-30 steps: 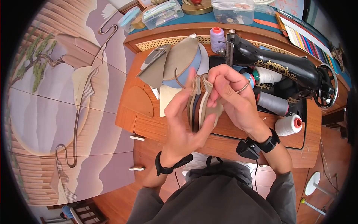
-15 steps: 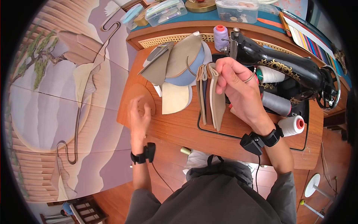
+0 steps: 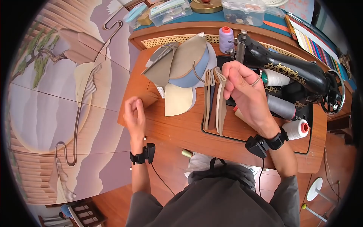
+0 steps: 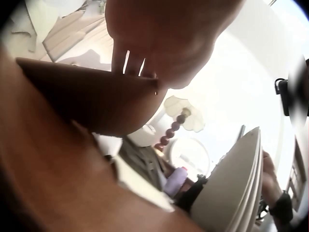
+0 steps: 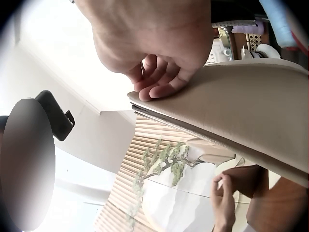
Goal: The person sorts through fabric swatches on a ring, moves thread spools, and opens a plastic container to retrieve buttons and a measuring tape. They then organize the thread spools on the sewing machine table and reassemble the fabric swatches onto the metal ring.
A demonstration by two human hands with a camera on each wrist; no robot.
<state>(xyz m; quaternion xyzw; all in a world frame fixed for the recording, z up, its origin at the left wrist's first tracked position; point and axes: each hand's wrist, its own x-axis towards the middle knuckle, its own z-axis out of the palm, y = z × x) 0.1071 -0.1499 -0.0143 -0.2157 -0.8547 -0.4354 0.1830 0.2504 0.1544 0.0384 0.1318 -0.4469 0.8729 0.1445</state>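
Note:
In the head view, my left hand (image 3: 135, 118) pinches the edge of a brown curved fabric piece (image 3: 146, 99) at the table's left end. The left wrist view shows this piece (image 4: 96, 99) from below, hanging from the fingertips. My right hand (image 3: 245, 85) pinches the top corner of a stack of fabric panels (image 3: 214, 108) in tan, navy and brown, held upright over the table. From the right wrist, a broad tan panel (image 5: 241, 106) faces the camera, with thinner layers behind it.
A black sewing machine (image 3: 287, 68) stands on the right, with thread spools (image 3: 280, 106) around it. Grey and blue cut pieces (image 3: 189, 62) and a cream piece (image 3: 177, 99) lie mid-table. Plastic boxes (image 3: 244, 11) line the back shelf; a painted folding panel (image 3: 45, 113) is at left.
My left hand let go of the stack, moved left to the brown fabric piece and has raised its edge. My right hand still holds the stack, now slightly further right.

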